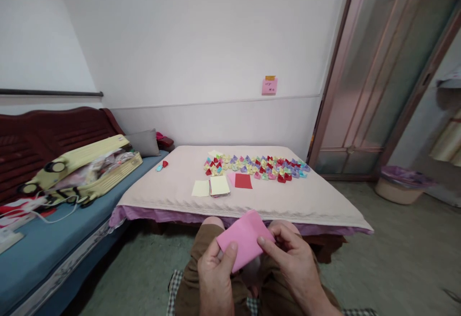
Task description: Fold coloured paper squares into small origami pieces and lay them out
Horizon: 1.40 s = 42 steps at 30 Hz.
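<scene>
A folded pink paper [243, 239] is held over my knees, below the table's near edge. My left hand [215, 277] is closed on its lower left edge, thumb on top. My right hand [292, 258] pinches its right corner between thumb and fingers. On the cloth-covered table [317, 200] lie a red sheet [243, 181], a stack of pale yellow sheets [219, 186] and a single pale yellow sheet [200, 188]. Behind them spreads a cluster of several small folded paper pieces [256, 164] in many colours.
Two small folded pieces [162, 165] lie apart at the table's left. A blue-cushioned wooden sofa [54, 239] on the left carries a yellow case [86, 167] and a grey pillow [143, 142]. A glass door [382, 76] and a lined bin [401, 184] stand at right.
</scene>
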{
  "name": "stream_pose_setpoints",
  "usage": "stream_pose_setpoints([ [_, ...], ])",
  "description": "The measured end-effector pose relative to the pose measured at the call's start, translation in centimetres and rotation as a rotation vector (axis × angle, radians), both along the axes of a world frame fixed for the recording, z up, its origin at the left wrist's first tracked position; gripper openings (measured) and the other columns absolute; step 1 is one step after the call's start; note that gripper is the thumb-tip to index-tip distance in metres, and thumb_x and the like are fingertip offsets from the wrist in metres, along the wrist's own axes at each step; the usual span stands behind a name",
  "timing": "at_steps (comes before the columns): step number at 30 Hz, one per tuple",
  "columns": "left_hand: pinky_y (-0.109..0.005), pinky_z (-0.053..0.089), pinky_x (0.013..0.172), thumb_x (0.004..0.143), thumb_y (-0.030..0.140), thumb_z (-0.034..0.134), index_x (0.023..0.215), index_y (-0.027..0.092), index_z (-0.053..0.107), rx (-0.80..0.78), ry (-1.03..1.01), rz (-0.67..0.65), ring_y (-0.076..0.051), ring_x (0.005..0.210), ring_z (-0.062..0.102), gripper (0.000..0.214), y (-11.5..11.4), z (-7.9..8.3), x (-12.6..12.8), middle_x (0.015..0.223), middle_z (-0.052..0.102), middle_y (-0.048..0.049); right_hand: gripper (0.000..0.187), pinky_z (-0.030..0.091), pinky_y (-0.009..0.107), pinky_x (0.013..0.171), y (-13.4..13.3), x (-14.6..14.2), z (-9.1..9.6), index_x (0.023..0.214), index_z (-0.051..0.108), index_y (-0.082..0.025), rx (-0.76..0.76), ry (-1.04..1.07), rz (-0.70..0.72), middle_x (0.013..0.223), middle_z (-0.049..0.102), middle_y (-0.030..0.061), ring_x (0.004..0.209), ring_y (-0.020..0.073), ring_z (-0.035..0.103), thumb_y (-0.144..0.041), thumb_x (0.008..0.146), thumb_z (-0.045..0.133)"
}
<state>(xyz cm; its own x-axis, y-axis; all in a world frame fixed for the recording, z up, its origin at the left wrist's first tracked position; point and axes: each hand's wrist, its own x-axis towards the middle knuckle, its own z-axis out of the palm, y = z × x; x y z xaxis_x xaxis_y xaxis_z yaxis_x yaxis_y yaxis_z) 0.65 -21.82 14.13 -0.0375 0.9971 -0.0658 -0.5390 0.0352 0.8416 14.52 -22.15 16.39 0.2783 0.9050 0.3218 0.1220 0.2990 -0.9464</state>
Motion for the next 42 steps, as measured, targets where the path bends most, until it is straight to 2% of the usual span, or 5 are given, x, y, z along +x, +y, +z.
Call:
stream_pose_setpoints([
  [6,-0.034,0.052,0.072,0.064,0.032,0.079,0.084,0.012,0.073,-0.026,-0.012,0.047,-0.025,0.07,0.069,0.03,-0.3,0.7,0.2,0.073,0.074,-0.0091,0.028,0.031,0.023,0.051,-0.1,-0.1,0.0,0.056,0.052,-0.018,-0.009,0.031,-0.005,0.057,0.042,-0.0046,0.055,0.0121,0.037,-0.033,0.069,0.072],
  [11,-0.031,0.051,0.065,0.062,0.032,0.08,0.083,0.011,0.073,-0.017,0.004,0.046,-0.021,0.063,0.067,0.031,-0.1,0.2,0.3,0.071,0.074,-0.0088,0.029,0.03,0.021,0.049,-0.1,-0.1,-0.5,0.06,0.051,-0.019,-0.009,0.102,-0.001,0.055,0.042,-0.0062,0.053,0.0109,0.037,-0.033,0.066,0.076],
  [21,-0.028,0.053,0.064,0.064,0.03,0.08,0.092,0.009,0.072,-0.024,-0.011,0.036,-0.021,0.069,0.068,0.036,0.0,-0.3,0.3,0.078,0.075,-0.0102,0.041,0.039,0.023,0.053,0.0,-0.2,-1.8,0.092,0.051,-0.02,-0.064,0.278,0.045,0.057,0.058,-0.0054,0.054,0.0131,0.05,-0.035,0.066,0.079],
  [30,-0.029,0.055,0.062,0.063,0.027,0.081,0.133,0.012,0.045,-0.032,-0.107,0.055,-0.023,0.07,0.071,0.08,-0.3,0.5,0.5,0.086,0.075,-0.0123,0.042,0.041,0.023,0.053,-0.1,-0.2,-2.2,0.095,0.053,-0.019,-0.06,0.252,0.021,0.057,0.06,-0.0048,0.055,0.0136,0.051,-0.035,0.066,0.079],
  [42,-0.029,0.055,0.062,0.067,0.029,0.079,0.139,0.009,0.035,-0.013,-0.06,0.025,-0.022,0.069,0.07,0.087,-0.5,0.3,0.2,0.086,0.075,-0.0134,0.038,0.041,0.023,0.053,-0.3,-0.3,-1.9,0.093,0.057,-0.019,-0.043,0.233,0.0,0.058,0.06,-0.0039,0.055,0.0135,0.051,-0.035,0.066,0.079],
])
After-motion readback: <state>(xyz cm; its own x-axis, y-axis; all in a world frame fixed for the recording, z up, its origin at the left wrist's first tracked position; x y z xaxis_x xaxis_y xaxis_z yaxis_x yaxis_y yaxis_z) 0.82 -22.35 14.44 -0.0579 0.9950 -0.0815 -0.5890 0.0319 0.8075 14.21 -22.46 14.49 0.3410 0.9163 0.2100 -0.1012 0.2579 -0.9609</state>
